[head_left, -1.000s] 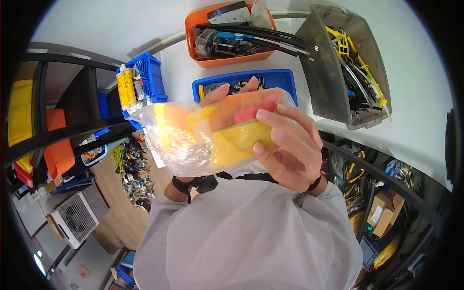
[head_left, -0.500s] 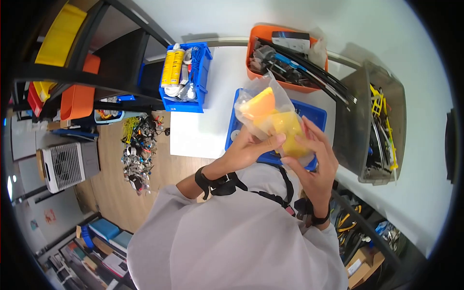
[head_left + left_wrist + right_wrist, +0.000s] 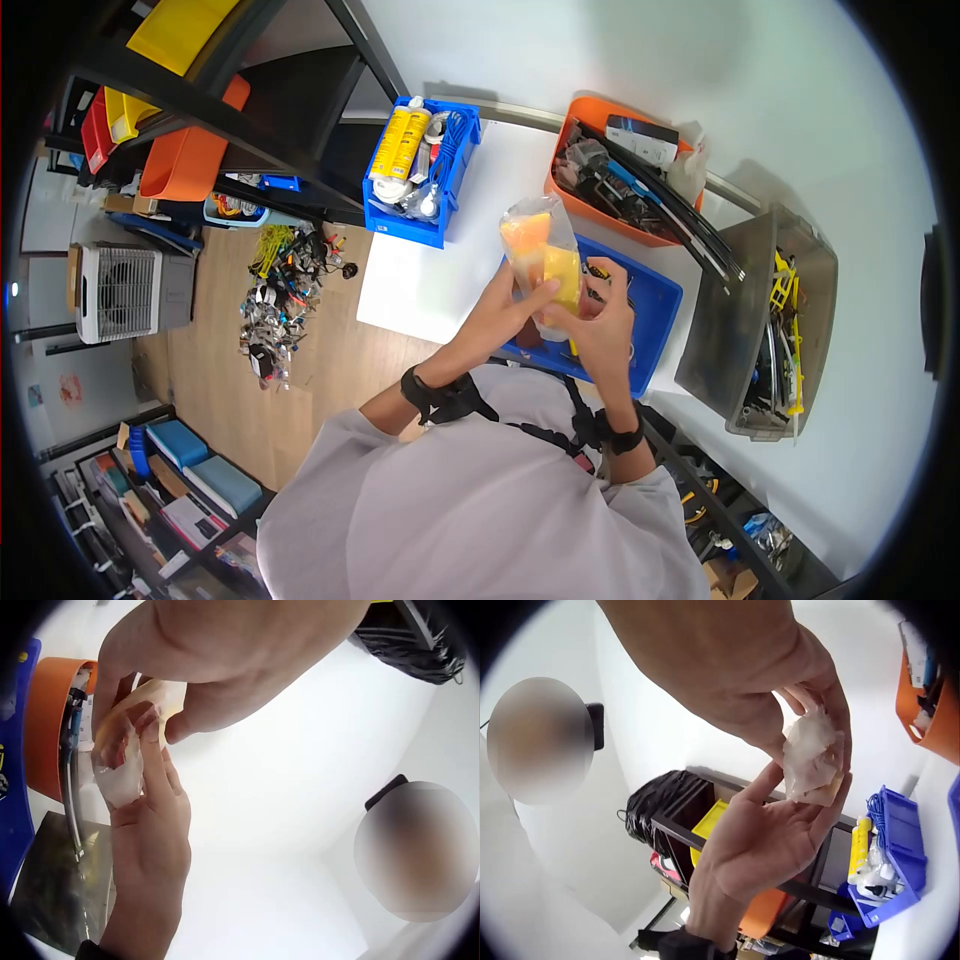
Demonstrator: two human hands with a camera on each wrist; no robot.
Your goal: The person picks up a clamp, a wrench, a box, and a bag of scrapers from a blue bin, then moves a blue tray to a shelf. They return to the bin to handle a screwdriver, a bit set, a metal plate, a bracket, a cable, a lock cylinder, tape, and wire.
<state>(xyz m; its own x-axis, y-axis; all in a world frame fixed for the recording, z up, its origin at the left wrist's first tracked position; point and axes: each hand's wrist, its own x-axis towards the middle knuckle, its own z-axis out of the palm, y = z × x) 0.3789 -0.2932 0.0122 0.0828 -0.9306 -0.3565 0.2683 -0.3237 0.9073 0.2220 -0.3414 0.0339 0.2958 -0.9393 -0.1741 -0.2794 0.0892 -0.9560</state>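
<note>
A clear plastic bag (image 3: 525,207) holding orange and yellow pieces (image 3: 563,275) is gripped between both hands, over the blue tray. My left hand (image 3: 503,312) holds its left side, with the thumb lying across the front. On the other side my right hand (image 3: 604,335) pinches the bag's lower right edge with curled fingers. Something reddish (image 3: 120,754) shows through the plastic in the left wrist view. The crumpled whitish end of the bag (image 3: 810,750) sticks out between the hands in the right wrist view.
Below the hands, a blue tray (image 3: 655,300) with small items sits on the white table (image 3: 400,290). Behind it stand a blue bin (image 3: 420,230) with yellow tubes and an orange bin (image 3: 640,228) of tools. A grey crate (image 3: 740,330) is at right, a dark shelf rack (image 3: 300,140) at left.
The bag has gone from close under the head camera to farther off, and is turned more upright. The left hand's thumb has come to its front. The head view has shifted left.
</note>
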